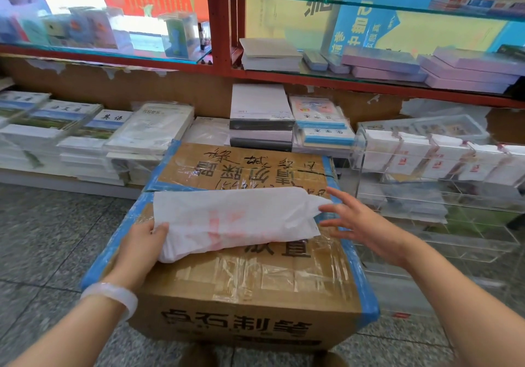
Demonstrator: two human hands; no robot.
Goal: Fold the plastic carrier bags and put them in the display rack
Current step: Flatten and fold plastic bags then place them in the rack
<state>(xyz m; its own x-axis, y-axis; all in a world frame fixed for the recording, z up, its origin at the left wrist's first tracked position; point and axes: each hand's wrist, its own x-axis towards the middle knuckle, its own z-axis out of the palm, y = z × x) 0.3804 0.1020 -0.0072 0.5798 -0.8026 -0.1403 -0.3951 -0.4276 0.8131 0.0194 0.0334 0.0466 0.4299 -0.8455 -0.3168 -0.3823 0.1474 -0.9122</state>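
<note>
The bag lies flat on the box, its long axis running side to side, straight from one hand to the other. The left hand pinches the bag's left end, thumb on top and fingers underneath, so that end is already held. The right hand is spread, fingers straight, gripping nothing; its fingertips are at the bag's loose right end, touching it or just short of it, I cannot tell which. That free end seems the one to bring over, leftward along the bag's length. The rack stands beyond the right hand, off the box's right side.
</note>
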